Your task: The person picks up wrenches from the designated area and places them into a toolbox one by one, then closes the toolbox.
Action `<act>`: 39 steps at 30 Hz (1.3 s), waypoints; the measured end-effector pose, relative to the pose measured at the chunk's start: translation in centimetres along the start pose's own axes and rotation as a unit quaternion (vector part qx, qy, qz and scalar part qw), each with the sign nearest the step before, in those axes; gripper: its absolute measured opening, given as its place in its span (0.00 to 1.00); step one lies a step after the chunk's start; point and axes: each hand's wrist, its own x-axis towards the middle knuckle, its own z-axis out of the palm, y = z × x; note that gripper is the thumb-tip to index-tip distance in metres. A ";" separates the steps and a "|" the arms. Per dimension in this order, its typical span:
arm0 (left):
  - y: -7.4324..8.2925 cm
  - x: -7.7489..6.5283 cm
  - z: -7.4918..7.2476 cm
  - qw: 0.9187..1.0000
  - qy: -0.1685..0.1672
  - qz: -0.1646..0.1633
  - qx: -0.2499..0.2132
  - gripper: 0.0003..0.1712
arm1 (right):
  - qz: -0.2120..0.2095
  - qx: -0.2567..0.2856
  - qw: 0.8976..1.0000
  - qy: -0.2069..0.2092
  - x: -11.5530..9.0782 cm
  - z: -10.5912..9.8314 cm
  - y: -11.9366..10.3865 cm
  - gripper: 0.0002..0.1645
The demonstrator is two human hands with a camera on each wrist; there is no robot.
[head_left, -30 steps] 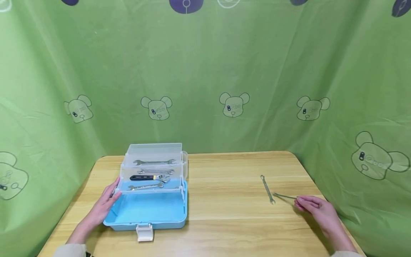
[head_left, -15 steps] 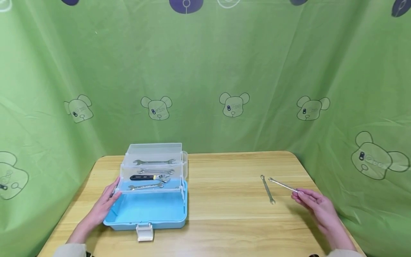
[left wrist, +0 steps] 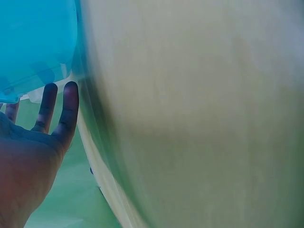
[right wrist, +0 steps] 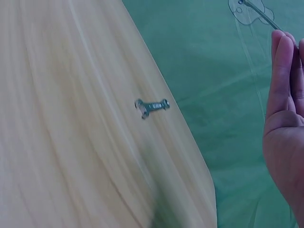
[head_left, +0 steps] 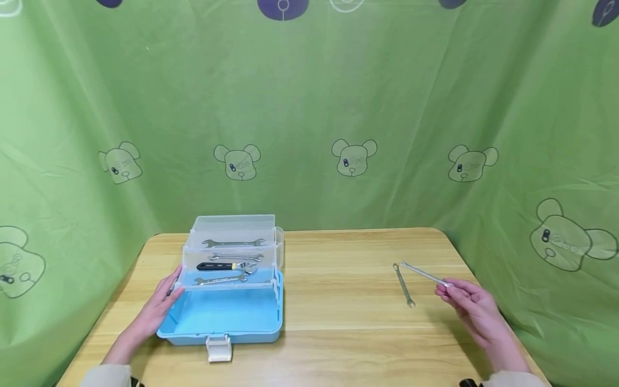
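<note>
My right hand (head_left: 466, 303), at the right of the table, pinches one end of a silver wrench (head_left: 425, 273) between thumb and fingertips. It points up and to the left, raised off the table. In the right wrist view the same wrench (right wrist: 263, 15) sticks out past the fingertips. A second open-ended wrench (head_left: 403, 285) lies on the wood to the left of that hand. My left hand (head_left: 157, 306) rests against the left side of a blue toolbox (head_left: 193, 339), its fingers (left wrist: 46, 107) mostly straight in the left wrist view.
Clear stepped trays (head_left: 232, 223) stand raised at the back of the toolbox. They hold several wrenches (head_left: 234, 243) and a black-handled adjustable wrench (head_left: 217, 266). A white latch (head_left: 219, 349) hangs at the toolbox front. Green curtain (head_left: 309, 107) encloses the wooden table (head_left: 338, 344).
My right hand has lifted the wrench off the table and turned its far end up, with a slight shift left. The left hand stays by the toolbox.
</note>
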 end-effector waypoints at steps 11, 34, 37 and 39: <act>-0.1 0.0 0.0 1.000 0.000 0.002 0.004 0.40 | 0.032 -0.009 0.999 -0.013 2.4 2.9 1.6 0.25; -0.1 0.0 0.1 1.000 0.002 0.008 0.000 0.40 | 0.068 -0.075 0.992 -0.073 8.7 10.5 6.7 0.19; -0.2 0.1 0.0 1.000 0.003 0.007 -0.001 0.40 | 0.075 -0.082 0.991 -0.068 9.6 11.3 7.3 0.19; -0.3 0.1 0.0 1.000 0.003 0.003 -0.003 0.40 | 0.080 -0.085 0.991 -0.070 10.1 11.9 7.7 0.18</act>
